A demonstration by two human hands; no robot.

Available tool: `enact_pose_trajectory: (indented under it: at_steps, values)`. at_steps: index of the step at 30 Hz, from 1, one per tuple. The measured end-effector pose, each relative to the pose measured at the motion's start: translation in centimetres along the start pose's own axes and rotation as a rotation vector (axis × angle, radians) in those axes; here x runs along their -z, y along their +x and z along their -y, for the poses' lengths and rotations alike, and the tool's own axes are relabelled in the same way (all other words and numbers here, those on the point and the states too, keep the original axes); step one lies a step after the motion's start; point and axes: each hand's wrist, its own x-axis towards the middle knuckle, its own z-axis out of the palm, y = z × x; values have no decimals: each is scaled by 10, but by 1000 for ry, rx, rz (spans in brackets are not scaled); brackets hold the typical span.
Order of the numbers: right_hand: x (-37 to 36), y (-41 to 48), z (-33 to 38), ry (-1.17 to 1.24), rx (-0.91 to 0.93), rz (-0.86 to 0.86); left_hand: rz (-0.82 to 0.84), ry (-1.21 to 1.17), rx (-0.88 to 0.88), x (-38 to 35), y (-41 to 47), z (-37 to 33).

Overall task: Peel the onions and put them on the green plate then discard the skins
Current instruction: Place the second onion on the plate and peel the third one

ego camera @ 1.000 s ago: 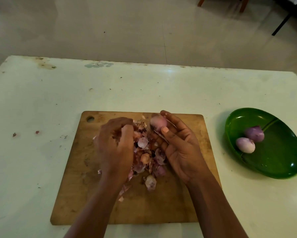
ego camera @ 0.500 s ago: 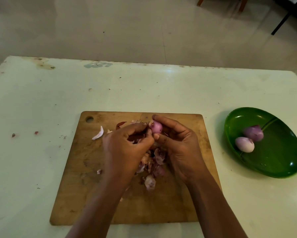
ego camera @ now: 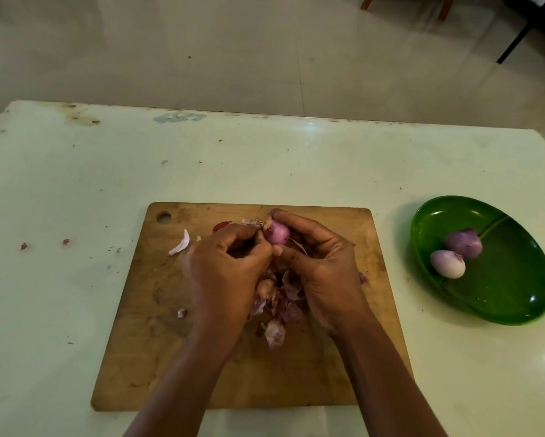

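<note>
Left hand [ego camera: 223, 263] has moved up, fingers pinching the onion [ego camera: 276, 233] gripped by the right hand [ego camera: 321, 266]; skins [ego camera: 283, 301] below half hidden.

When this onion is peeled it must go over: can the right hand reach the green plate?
Probably yes: only board and bare table lie between the right hand, which holds the onion, and the green plate.

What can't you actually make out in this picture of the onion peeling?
Head view only:
- Held onion: its underside is covered by the right hand, so remaining skin is unclear.
- Left hand: its curled fingertips hide whatever they pinch.
- Skins pile: partly under both hands.
- Furniture legs: cut off by the top edge.
</note>
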Motion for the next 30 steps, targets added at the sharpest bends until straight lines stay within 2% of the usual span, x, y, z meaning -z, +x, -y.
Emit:
enact_pose_trajectory:
  at_steps: [3, 8, 21, 25, 30]
  values:
    - [1, 1, -2, 5, 8, -37, 36, -47, 38, -4, -2, -3]
    - [5, 1, -1, 21, 4, -54, 118, -15, -26, -3, -3, -5]
    - [4, 1, -1, -30, 16, -50, 75, -39, -40, 0, 1, -2]
    - [3, 1, -1, -69, 21, -46, 73, -52, 7, 0, 1, -4]
    - [2, 1, -2, -166, 41, -45, 54, 39, 66, -4, 0, -3]
